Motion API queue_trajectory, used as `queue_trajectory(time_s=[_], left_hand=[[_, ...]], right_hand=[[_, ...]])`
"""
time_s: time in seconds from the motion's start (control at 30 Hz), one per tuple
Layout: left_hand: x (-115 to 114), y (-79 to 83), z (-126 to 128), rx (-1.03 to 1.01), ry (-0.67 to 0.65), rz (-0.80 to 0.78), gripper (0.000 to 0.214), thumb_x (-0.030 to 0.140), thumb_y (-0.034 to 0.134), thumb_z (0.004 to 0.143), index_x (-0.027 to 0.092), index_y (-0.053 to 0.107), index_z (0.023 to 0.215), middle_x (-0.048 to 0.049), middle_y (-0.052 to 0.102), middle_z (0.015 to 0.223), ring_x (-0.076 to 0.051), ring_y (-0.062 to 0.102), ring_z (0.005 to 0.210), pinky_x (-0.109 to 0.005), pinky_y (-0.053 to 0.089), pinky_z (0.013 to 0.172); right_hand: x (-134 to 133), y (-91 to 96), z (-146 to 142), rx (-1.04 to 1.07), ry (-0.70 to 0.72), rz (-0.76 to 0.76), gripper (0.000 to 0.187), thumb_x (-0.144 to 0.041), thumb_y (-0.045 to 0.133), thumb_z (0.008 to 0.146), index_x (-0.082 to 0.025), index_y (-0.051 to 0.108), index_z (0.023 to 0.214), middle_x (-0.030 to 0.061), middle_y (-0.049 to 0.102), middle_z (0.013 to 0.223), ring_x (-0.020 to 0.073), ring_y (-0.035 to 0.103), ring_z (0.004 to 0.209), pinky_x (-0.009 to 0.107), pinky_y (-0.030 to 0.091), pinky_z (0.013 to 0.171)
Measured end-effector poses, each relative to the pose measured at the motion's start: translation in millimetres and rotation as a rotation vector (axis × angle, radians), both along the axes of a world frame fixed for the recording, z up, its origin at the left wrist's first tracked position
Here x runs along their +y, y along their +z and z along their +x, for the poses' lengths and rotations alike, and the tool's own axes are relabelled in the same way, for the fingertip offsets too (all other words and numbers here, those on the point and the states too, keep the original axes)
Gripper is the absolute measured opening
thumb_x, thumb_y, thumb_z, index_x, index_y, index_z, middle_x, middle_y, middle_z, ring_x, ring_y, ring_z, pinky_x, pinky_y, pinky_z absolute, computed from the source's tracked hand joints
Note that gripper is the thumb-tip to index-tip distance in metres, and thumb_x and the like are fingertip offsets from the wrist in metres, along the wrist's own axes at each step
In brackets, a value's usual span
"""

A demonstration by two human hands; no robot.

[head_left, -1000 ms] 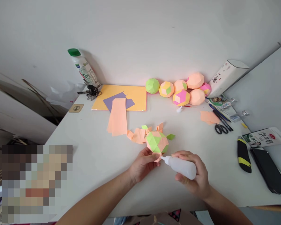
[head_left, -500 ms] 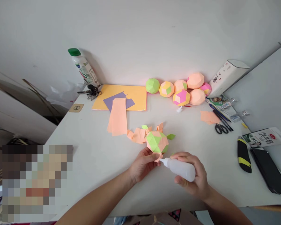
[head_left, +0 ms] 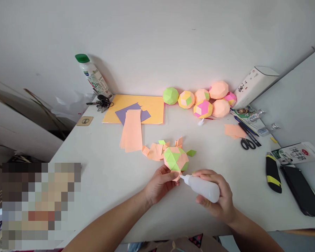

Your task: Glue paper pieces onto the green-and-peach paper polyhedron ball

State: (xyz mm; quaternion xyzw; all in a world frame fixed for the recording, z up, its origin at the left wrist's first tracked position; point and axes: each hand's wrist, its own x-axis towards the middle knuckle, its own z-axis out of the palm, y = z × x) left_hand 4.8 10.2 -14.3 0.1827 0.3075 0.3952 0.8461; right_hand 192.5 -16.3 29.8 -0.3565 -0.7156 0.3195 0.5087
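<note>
My left hand (head_left: 161, 183) pinches a small folded orange paper piece (head_left: 175, 175) between thumb and fingers. My right hand (head_left: 220, 196) is wrapped round a white squeeze bottle (head_left: 203, 188), tilted so its thin nozzle meets the edge of that piece. Just beyond my left fingers rests a green and orange paper ball (head_left: 176, 158). Folded orange paper pieces (head_left: 155, 151) lie to its left and behind it. A green folded piece (head_left: 191, 153) is at its right.
Orange paper strips (head_left: 132, 131) and purple paper (head_left: 120, 114) lie across a yellow sheet (head_left: 153, 105). Finished paper balls (head_left: 170, 96) line the wall. Scissors (head_left: 248, 144), pens, a box cutter (head_left: 273, 173) and a black phone-like slab (head_left: 303, 190) are on the right. A green-capped bottle (head_left: 97, 77) stands back left.
The bottle in my right hand has shifted very slightly, its nozzle tip now a little higher along the edge of the paper piece. My left hand stays in place.
</note>
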Motion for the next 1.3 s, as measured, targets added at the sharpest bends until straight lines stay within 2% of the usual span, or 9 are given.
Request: queue_trajectory(time_s=[0.27, 0.77, 1.3], left_hand=[[0.0, 0.4, 0.1, 0.006, -0.005, 0.004, 0.012, 0.016, 0.071, 0.075, 0.015, 0.061, 0.081, -0.0009, 0.059, 0.067, -0.011, 0.051, 0.062, -0.028, 0.042, 0.068], [0.8, 1.3, 0.2, 0.032, 0.012, -0.025, 0.022, 0.018, 0.076, 0.070, 0.015, 0.063, 0.088, 0.0001, 0.056, 0.068, -0.011, 0.050, 0.062, -0.026, 0.042, 0.064], [1.0, 2.3, 0.4, 0.031, 0.010, -0.027, 0.021, 0.018, 0.076, 0.070, 0.015, 0.063, 0.086, 0.0003, 0.058, 0.069, -0.010, 0.050, 0.062, -0.025, 0.041, 0.064]], right_hand=[[0.6, 1.6, 0.0, 0.006, 0.013, -0.006, 0.035, -0.034, 0.068, 0.083, -0.022, 0.055, 0.113, 0.0114, 0.068, 0.100, 0.0234, 0.066, 0.093, 0.035, 0.058, 0.072], [0.0, 0.6, -0.2, -0.008, -0.059, -0.028, 0.033, -0.034, 0.068, 0.083, -0.024, 0.054, 0.111, 0.0126, 0.067, 0.101, 0.0261, 0.067, 0.093, 0.038, 0.058, 0.068], [-0.6, 0.4, -0.1, -0.008, -0.062, -0.024, 0.032, -0.034, 0.068, 0.083, -0.023, 0.054, 0.110, 0.0123, 0.067, 0.100, 0.0256, 0.067, 0.092, 0.037, 0.058, 0.069]])
